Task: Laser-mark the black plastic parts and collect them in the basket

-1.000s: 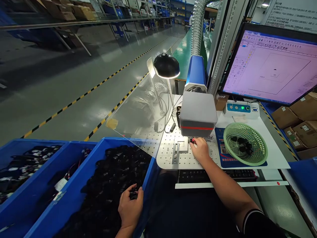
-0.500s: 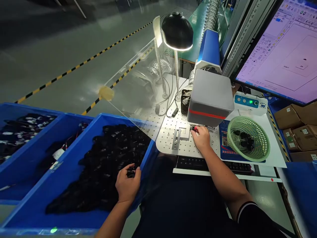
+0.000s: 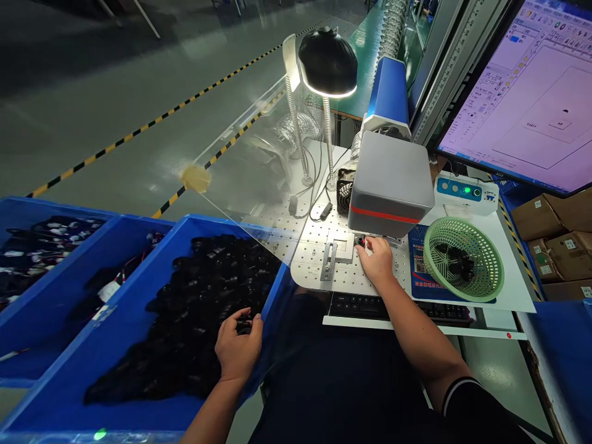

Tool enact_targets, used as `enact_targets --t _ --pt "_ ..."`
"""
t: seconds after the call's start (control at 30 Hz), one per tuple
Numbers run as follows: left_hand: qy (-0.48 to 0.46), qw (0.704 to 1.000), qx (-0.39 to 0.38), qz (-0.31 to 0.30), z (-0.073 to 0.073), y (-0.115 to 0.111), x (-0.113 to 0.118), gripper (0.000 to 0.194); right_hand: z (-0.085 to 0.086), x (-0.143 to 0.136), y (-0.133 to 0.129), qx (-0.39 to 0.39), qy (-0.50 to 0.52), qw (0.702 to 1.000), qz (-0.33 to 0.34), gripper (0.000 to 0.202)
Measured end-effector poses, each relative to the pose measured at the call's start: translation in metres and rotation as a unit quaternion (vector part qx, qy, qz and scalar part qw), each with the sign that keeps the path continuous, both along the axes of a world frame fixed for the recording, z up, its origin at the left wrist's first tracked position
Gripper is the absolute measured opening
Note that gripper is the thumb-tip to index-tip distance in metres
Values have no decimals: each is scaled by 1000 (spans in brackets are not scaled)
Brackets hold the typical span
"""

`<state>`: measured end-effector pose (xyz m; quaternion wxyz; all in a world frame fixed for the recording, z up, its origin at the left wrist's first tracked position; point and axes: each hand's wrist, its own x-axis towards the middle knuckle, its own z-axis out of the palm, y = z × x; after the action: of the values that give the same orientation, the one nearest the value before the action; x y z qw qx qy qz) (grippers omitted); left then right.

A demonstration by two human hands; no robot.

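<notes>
My right hand (image 3: pixel 377 262) is on the perforated white work plate (image 3: pixel 308 262), under the grey head (image 3: pixel 391 176) of a laser marking machine. Its thumb and fingers pinch a small round black part (image 3: pixel 359 241), and a red glow shows at the fingertips. Just left of that part are a pale square block (image 3: pixel 343 248) and a slotted metal bracket (image 3: pixel 328 262). My left hand (image 3: pixel 238 348) hovers at the right side of a heap of small black parts (image 3: pixel 198 308). Its fingers curl around what looks like one black plastic part (image 3: pixel 244 324), partly hidden.
Blue divided bins (image 3: pixel 134 416) stand at the left. A green basket (image 3: pixel 497 271) with black parts sits on the right, near a control box (image 3: pixel 467 192) and a monitor (image 3: pixel 522 105). A lit lamp (image 3: pixel 328 61), a clear panel (image 3: pixel 250 197) and a keyboard (image 3: pixel 356 305) surround the plate.
The camera view has shifted very slightly. Both hands keep practically the same place, and the right hand still pinches the round black part.
</notes>
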<state>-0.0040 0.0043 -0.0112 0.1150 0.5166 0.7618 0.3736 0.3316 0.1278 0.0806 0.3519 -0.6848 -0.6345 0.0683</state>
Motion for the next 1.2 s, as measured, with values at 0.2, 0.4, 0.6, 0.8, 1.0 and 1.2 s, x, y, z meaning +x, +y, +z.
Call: enact_targets --t 0.2,0.4,0.6,0.8,1.0,1.2 --pt "-9 1000 -11 8 2 0 2 31 1 0 -1 0 13 1000 2 23" --pt "-14 1000 -15 9 2 0 1 32 3 -1 -1 -2 13 1000 0 22" --pt "-28 999 -30 15 3 -1 1 34 4 -3 1 -2 -3 1000 10 23" --pt "-27 999 -37 16 9 0 3 32 2 -3 3 -11 -11 1000 13 24" --pt "-27 999 -32 14 10 0 4 32 3 -3 4 -10 -2 1000 18 21" --pt "-18 999 -32 12 6 0 2 34 5 0 -1 0 14 1000 9 27"
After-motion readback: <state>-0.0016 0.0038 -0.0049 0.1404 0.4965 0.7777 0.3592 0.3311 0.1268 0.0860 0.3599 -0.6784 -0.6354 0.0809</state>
